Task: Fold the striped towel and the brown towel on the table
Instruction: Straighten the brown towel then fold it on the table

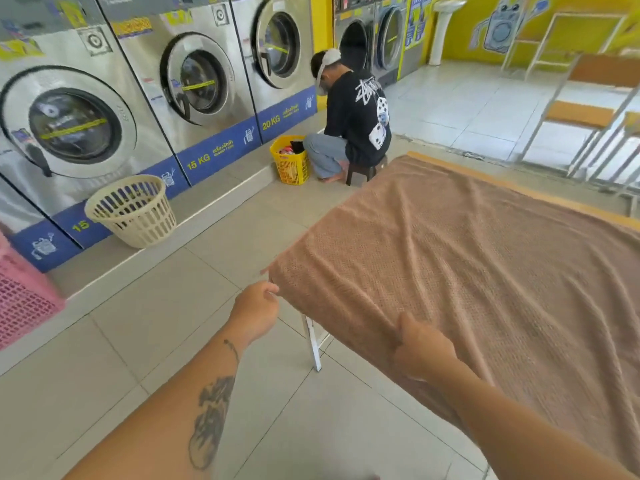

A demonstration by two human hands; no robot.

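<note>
Count: 1 brown towel (467, 271), 1 table (312, 344), 2 hands, 3 baskets, 1 other person (353, 123). Towel spread flat over tabletop w/ a few wrinkles, filling view from 12 to 5 o'clock, near edge draped over table side.

L hand (258, 311) at 7 o'clock of towel: thumb & forefinger pressed together, pinching near-left corner, which sits at 1 o'clock of the knuckles. R hand (424, 348) at 6 o'clock: fingers curled round draped near edge, thumb on top; cloth stretching off toward 2 o'clock from fingertips.

Cream basket (131, 213) at 10 o'clock, yellow basket (291, 164) at 11 beside squatting person, pink basket (24, 292) at 9. Washers (76, 129) along left wall, 3 doors in view.
</note>
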